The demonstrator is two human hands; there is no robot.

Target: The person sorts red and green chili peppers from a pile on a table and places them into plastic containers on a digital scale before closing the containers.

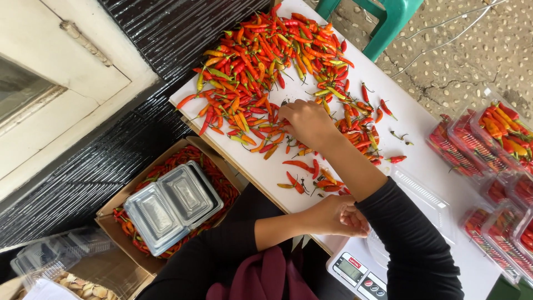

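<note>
Reaching toward 12 o'clock, the right hand is laid palm down at the lower edge of a big pile of chillies on the white table. Its fingers are curled down among the loose pods; whether a pod is pinched cannot be told, since the fingertips are hidden under the hand. The left hand is held at the near edge of the table, toward 6 o'clock from the right hand, with its fingers loosely bent; whether anything lies in them cannot be told. Both arms are covered by black sleeves.

The chillies are mostly red and orange, with a few green ones mixed in, and are heaped toward 12 o'clock, thinning into scattered single pods around the right hand. A clear plastic tray is set on a small scale at 5 o'clock from the left hand. Several closed clear packs of chillies are stacked at 3 o'clock, at the table's right end. At 9 o'clock, below the table, a cardboard box filled with chillies is seen, with empty clear containers resting on top. A teal plastic chair stands at 1 o'clock beyond the table.
</note>
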